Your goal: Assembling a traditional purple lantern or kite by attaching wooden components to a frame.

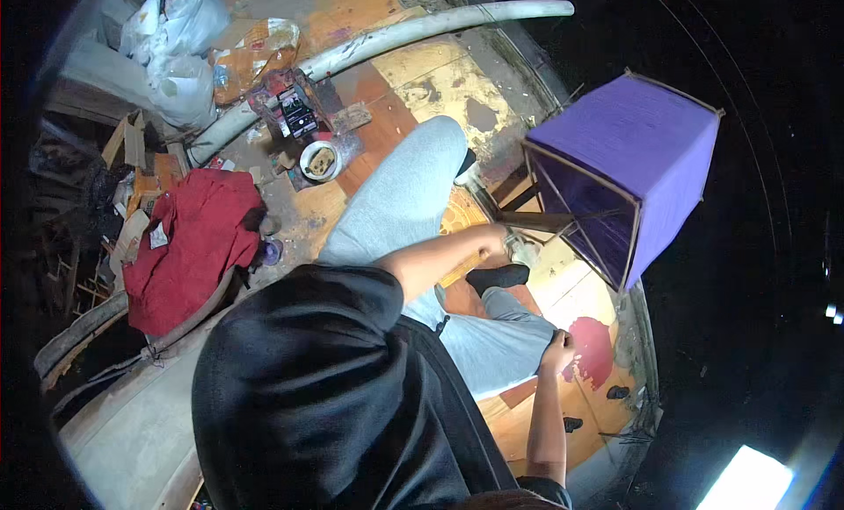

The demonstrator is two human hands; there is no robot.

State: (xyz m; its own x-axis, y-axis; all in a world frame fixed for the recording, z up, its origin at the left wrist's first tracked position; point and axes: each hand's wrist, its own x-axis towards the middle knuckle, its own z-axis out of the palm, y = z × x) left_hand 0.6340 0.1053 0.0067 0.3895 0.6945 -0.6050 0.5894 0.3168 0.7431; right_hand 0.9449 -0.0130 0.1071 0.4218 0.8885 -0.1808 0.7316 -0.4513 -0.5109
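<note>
My left hand [495, 239] reaches out past my crossed legs, close to the frame of a purple box [622, 145]. A pale, glassy-looking object [525, 249] shows at its closed fingers; I cannot make out what it is. The box has purple sheets stretched over a thin stick frame and lies tilted, its uncovered end toward me. A brown wooden bar [538, 220] runs from that end toward my left hand. My right hand [557, 352] is closed at my right knee, against the grey trousers [492, 343]; whatever its fingers hold is hidden.
A red cloth [193, 246] lies at the left beside wood scraps. A white bowl [321, 161] stands near a dark device with a lit screen [297, 112]. White plastic bags [183, 88] and a long pale pipe [422, 28] lie farther off. A red stain [591, 352] marks the patchwork floor.
</note>
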